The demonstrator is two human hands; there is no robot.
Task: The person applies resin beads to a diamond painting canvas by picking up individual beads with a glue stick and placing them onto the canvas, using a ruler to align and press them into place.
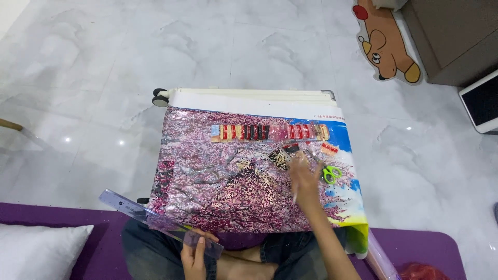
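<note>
So you've got the diamond-painting canvas spread flat over what looks like a white suitcase lying on its side. You can see a wheel at the far left corner, and it makes a decent lap-height table since you're sitting cross-legged on the purple mat. The near edge of the canvas drapes over your knees, so its bottom strip is hidden, and the right corner curls down out of sight.

Your left hand is closed around the near end of the clear ruler, thumb on top and fingers wrapped under. The ruler is lifted off the canvas and angled up to the left, so it's held out of the way rather than lined up on anything.

Your right hand is out over the right side of the canvas with loosely curled fingers, and a thin white pen-like stick pokes down from it. I can't really tell how tight that hold is because of the blur.

The row of little bead packets sits along the far edge, in easy reach. Next to your right hand are a small tray of dark beads and green-handled scissors, partly covered by your fingers.

The bear-shaped mat is cut off at the top of the view.
</note>
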